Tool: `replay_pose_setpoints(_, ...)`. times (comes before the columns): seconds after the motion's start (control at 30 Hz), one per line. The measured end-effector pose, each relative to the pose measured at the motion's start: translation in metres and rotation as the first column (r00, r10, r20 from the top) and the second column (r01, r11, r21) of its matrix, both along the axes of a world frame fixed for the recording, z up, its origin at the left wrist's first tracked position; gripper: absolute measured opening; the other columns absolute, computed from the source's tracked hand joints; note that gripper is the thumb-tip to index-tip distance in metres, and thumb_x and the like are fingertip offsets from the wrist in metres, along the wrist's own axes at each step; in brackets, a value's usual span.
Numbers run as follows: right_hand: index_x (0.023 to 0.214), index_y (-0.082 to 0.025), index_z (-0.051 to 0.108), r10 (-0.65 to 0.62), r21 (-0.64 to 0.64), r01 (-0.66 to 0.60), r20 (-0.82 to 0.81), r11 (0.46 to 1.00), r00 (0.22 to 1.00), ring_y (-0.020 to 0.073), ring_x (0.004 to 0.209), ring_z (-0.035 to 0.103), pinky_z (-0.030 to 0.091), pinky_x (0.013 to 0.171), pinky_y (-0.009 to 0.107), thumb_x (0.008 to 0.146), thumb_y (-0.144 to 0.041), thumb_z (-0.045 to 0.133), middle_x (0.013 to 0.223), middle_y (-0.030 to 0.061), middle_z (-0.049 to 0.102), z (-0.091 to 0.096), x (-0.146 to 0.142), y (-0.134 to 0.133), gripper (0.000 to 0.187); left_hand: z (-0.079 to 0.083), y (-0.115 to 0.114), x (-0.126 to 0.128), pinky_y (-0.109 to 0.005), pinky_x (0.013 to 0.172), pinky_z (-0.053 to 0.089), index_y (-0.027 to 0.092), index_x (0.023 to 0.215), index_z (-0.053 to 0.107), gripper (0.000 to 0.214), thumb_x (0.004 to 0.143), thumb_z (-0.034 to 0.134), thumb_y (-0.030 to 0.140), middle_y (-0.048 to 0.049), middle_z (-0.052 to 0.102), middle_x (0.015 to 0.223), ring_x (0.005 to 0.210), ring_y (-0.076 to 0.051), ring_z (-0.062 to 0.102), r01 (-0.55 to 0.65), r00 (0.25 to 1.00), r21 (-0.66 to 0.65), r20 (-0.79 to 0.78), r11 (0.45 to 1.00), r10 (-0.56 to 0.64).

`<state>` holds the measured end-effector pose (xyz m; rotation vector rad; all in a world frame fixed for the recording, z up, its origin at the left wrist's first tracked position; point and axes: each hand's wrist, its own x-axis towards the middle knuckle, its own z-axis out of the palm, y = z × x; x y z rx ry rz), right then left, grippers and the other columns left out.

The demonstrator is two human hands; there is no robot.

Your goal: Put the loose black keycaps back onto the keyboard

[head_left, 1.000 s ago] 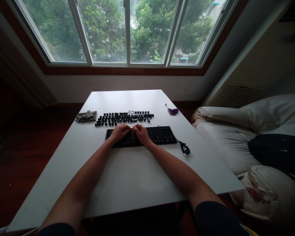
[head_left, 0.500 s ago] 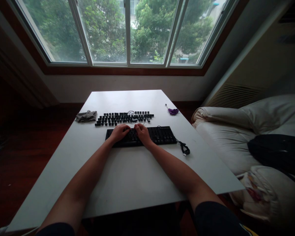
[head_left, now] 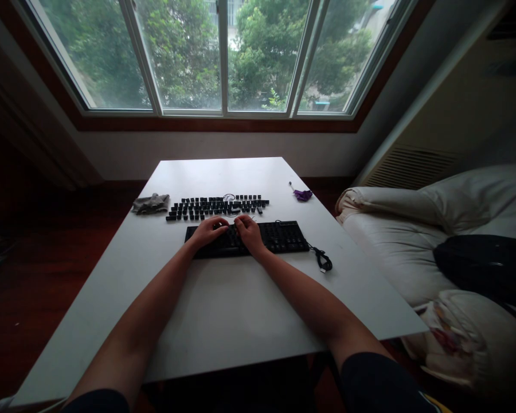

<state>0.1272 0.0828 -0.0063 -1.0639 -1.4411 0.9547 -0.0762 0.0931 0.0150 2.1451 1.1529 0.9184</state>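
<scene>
A black keyboard (head_left: 284, 235) lies flat near the middle of the white table (head_left: 223, 310). Over its left part is my left hand (head_left: 210, 230), thumb and fingers a little apart, with nothing visible between them. Close beside it, my right hand (head_left: 248, 234) is closed in a pinch above the keys. A thin wire tool (head_left: 253, 218) pokes out past its fingers; the rest is hidden by the hand. Behind the keyboard, loose black keycaps (head_left: 191, 209) stand in several rows. A thin pale loop (head_left: 229, 197) lies at their back edge.
A grey cloth (head_left: 151, 203) lies left of the keycaps. At the back right is a purple cloth (head_left: 303, 195) with a thin white stick beside it. The keyboard's coiled cable (head_left: 323, 262) rests at its right end. A pale sofa (head_left: 382, 229) stands right of the table.
The thumb and fingers of my left hand have parted slightly and the hand has shifted a little. My right hand stays nearly in place, its fingers slightly higher.
</scene>
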Motion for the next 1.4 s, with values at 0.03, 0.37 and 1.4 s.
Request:
replay_pose_setpoints(0.03,0.090,-0.023,0.061,0.003,0.006,-0.003,-0.003,1.000,1.000,0.0152,0.058,0.057,0.048,0.061,0.028,0.089,-0.059,0.056,0.068,-0.0020,0.060,0.0001,0.0000,-0.0001,0.037,0.0000,0.0002,-0.0004,-0.033,0.086,0.051,0.020,0.101,0.074,0.029,0.090,0.062,0.044,-0.0056,0.072,0.101,0.090,-0.020,0.065,0.010,1.000,0.005,-0.004,1.000,-0.010)
replay_pose_setpoints(0.37,0.090,-0.023,0.060,-0.003,0.000,0.003,0.028,1.000,1.000,0.0165,0.061,0.060,0.049,0.063,0.028,0.089,-0.062,0.054,0.069,-0.0013,0.061,0.0015,-0.0006,0.0003,0.039,-0.0027,0.0036,-0.0018,-0.034,0.089,0.051,0.020,0.097,0.074,0.027,0.090,0.063,0.043,-0.0056,0.071,0.099,0.093,-0.020,0.064,0.001,1.000,-0.010,0.003,1.000,-0.001)
replay_pose_setpoints(1.4,0.086,-0.022,0.062,0.000,-0.057,-0.002,-0.027,0.998,1.000,0.0174,0.058,0.063,0.049,0.058,0.028,0.086,-0.063,0.060,0.067,-0.0005,0.065,-0.0015,-0.0019,0.0035,0.041,-0.0003,0.0047,-0.0064,-0.033,0.091,0.051,0.018,0.099,0.072,0.025,0.081,0.063,0.033,-0.0030,0.074,0.098,0.095,-0.022,0.067,0.070,0.996,-0.169,0.071,0.983,-0.059)
